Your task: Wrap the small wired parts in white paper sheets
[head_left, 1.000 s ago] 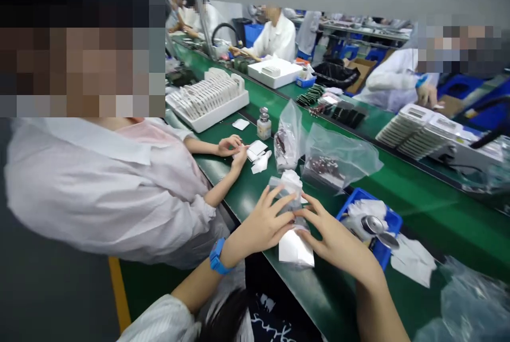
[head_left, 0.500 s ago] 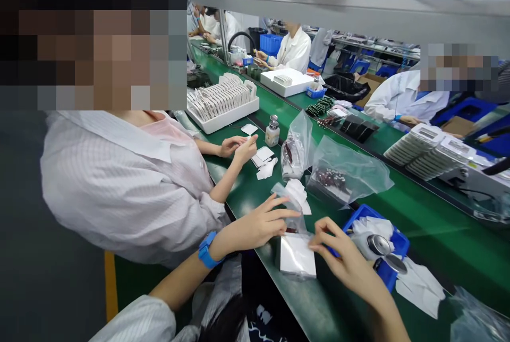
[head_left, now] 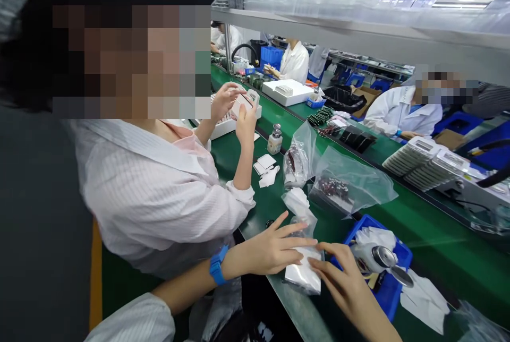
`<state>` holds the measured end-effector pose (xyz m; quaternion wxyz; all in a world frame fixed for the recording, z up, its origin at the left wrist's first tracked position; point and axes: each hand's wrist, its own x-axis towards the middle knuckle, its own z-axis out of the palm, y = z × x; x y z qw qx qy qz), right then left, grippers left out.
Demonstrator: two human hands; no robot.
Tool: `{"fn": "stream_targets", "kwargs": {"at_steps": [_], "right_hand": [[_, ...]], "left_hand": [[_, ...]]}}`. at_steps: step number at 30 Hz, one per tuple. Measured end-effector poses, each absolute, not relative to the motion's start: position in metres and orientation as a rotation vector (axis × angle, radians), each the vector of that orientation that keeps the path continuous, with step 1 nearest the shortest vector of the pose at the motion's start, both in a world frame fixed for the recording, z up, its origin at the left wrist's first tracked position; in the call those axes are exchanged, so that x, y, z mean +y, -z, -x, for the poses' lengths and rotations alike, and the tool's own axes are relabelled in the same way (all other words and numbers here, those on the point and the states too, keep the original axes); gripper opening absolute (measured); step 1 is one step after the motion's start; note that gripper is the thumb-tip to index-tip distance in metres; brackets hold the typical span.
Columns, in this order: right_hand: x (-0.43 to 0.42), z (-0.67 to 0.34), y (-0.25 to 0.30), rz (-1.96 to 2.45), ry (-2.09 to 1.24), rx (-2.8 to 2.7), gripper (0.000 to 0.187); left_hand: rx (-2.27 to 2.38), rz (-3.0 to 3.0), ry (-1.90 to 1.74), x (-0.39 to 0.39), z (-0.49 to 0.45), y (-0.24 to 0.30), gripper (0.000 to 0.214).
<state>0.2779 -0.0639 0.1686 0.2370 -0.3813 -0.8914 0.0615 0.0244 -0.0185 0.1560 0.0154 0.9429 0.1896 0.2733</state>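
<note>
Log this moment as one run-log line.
left hand: flat on white packet | right hand: fingertips at white packet edge | white packet: on green belt | blue tray: beside right hand

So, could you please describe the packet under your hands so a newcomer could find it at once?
Follow the green belt to its near edge, beside the blue tray. There the left hand and right hand rest on a flat silvery packet. Unlike the clear, puffy bags behind it, it is opaque and lies flat.
</note>
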Motion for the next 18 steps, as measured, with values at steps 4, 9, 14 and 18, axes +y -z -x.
{"fn": "stream_targets", "kwargs": {"at_steps": [4, 9, 14, 18], "right_hand": [[-0.074, -0.269, -0.17, 1.007, 0.043, -2.445, 0.026], [-0.078, -0.244, -0.179, 1.123, -0.235, -2.447, 0.011], [-0.075, -0.257, -0.181, 1.23, -0.485, -2.385, 0.017], [-0.081, -0.279, -0.182, 1.304, -0.621, -2.213, 0.024]], "left_hand": [[0.502, -2.817, -0.954, -0.016, -0.026, -0.149, 0.02], [0.465, -2.713, -1.005, -0.014, -0.029, -0.139, 0.011], [0.453, -2.552, -1.087, -0.009, -0.019, -0.137, 0.013], [0.571, -2.412, -1.061, -0.004, 0.001, -0.138, 0.023]]}}
